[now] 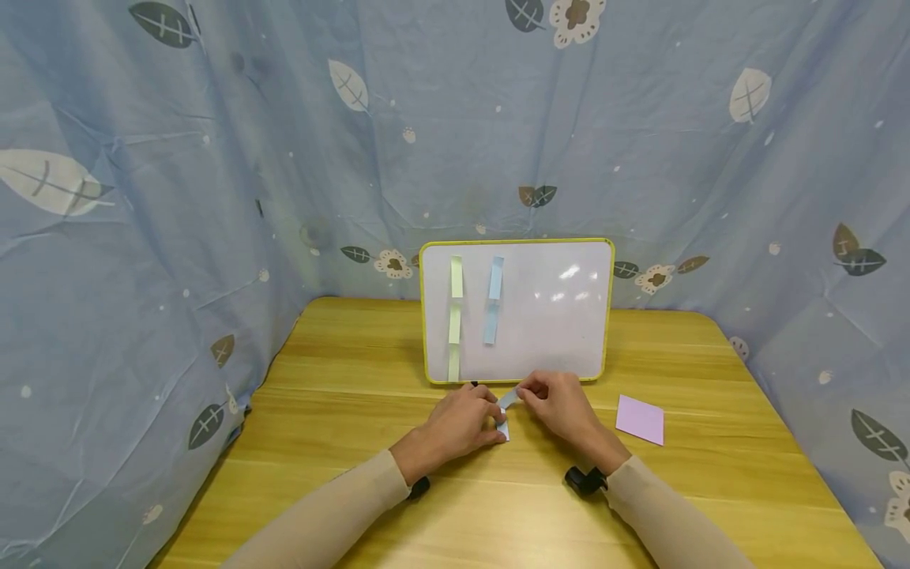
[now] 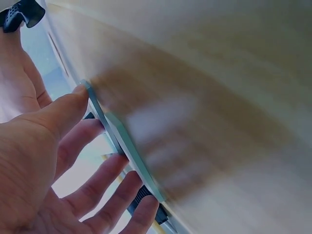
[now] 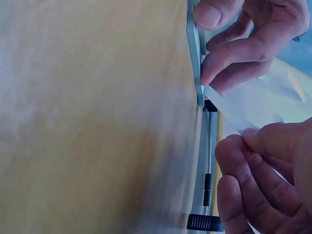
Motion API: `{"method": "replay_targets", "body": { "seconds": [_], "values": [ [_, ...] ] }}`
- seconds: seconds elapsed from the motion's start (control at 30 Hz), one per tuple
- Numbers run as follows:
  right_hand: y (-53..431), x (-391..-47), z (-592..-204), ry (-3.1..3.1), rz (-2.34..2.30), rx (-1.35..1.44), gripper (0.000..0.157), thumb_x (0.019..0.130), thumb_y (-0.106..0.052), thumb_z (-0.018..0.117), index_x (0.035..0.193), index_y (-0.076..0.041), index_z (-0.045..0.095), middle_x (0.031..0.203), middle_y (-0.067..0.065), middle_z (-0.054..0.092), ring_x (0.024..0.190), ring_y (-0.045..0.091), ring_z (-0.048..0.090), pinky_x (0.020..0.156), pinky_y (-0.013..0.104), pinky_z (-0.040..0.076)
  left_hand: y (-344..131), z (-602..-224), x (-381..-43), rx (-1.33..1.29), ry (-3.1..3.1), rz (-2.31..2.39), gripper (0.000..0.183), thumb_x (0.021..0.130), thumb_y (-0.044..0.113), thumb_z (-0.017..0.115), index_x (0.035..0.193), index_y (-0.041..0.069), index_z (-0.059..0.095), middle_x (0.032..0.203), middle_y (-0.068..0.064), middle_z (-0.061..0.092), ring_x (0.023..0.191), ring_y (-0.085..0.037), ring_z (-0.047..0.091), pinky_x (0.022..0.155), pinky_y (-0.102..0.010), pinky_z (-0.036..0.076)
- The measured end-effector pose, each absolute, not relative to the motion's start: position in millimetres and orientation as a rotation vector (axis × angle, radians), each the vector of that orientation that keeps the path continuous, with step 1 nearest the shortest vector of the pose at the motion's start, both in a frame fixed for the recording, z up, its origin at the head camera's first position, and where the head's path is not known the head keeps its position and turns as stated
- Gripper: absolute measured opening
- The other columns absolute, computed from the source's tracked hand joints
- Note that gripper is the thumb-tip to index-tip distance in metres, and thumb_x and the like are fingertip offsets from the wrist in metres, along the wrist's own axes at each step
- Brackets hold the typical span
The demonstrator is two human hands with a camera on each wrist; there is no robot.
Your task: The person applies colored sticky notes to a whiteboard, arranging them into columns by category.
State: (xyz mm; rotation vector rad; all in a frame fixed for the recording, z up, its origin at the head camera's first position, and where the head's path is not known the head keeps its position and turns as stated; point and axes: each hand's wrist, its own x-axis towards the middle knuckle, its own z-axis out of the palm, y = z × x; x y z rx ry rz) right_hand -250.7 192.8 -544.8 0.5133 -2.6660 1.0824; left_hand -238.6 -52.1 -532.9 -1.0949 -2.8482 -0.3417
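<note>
A small light-blue pad of notes sits at the table just in front of the whiteboard, near the middle of its lower edge. The left hand grips this pad between thumb and fingers. A pale-blue strip slants from the pad toward the whiteboard, its upper end pinched between the right hand's thumb and fingers. The left fingers cover the strip's lower end, so it is hard to say whether it is joined to the pad.

On the whiteboard's left part hang 3 light-green strips in a column; to their right, nearer its middle, are 2 blue strips, also in a column. A purple square note lies in front of the whiteboard, just beyond its right corner. Behind the whiteboard hangs a blue curtain printed with leaves and flowers.
</note>
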Motion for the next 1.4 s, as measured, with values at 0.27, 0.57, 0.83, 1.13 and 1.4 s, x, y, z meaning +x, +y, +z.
{"method": "replay_targets", "body": {
  "seconds": [0.27, 0.57, 0.83, 1.13, 1.4],
  "values": [
    [194.6, -254.5, -542.1, -2.645, 1.043, 0.497, 0.005, 0.106, -0.013, 0.087, 0.103, -0.016, 0.091, 0.092, -0.004, 0.089, 0.082, 0.008, 0.079, 0.076, 0.025, 0.063, -50.6, -530.0, -236.7, -1.107, -2.863, -0.276, 0.024, 0.101, 0.049, 0.092, 0.114, 0.028, 0.094, 0.135, -0.001, 0.081, 0.11, -0.022, 0.072, 0.086, -0.032, 0.063],
    [197.3, -256.0, -536.1, -2.617, 1.096, 0.401, 0.005, 0.106, -0.013, 0.087, 0.103, -0.013, 0.091, 0.094, 0.001, 0.09, 0.082, 0.011, 0.08, 0.075, 0.024, 0.063, -49.2, -530.0, -237.8, -1.113, -2.875, -0.255, 0.026, 0.102, 0.049, 0.091, 0.117, 0.029, 0.094, 0.139, -0.003, 0.079, 0.116, -0.023, 0.073, 0.089, -0.036, 0.064],
    [202.5, -252.4, -532.0, -2.598, 1.157, 0.315, 0.005, 0.108, -0.018, 0.086, 0.106, -0.015, 0.09, 0.092, 0.0, 0.088, 0.079, 0.01, 0.08, 0.074, 0.024, 0.064, -49.5, -529.7, -237.3, -1.105, -2.894, -0.244, 0.026, 0.104, 0.05, 0.089, 0.12, 0.03, 0.094, 0.142, -0.003, 0.077, 0.12, -0.023, 0.072, 0.092, -0.039, 0.065],
    [199.2, -246.3, -531.5, -2.503, 1.276, 0.339, 0.005, 0.108, -0.017, 0.087, 0.106, -0.013, 0.088, 0.091, 0.003, 0.09, 0.08, 0.023, 0.088, 0.066, 0.02, 0.061, -51.1, -529.9, -235.9, -1.067, -2.899, -0.31, 0.031, 0.102, 0.05, 0.091, 0.124, 0.028, 0.094, 0.142, -0.003, 0.077, 0.121, -0.023, 0.073, 0.096, -0.043, 0.066],
    [192.9, -244.1, -530.4, -2.327, 1.423, 0.421, 0.003, 0.104, -0.007, 0.088, 0.107, -0.007, 0.086, 0.104, 0.013, 0.091, 0.088, 0.024, 0.091, 0.074, 0.016, 0.066, -57.9, -523.9, -237.0, -1.012, -2.731, -0.431, 0.033, 0.103, 0.041, 0.093, 0.128, 0.019, 0.091, 0.133, -0.003, 0.081, 0.116, -0.023, 0.078, 0.096, -0.044, 0.067]
  ]
}}
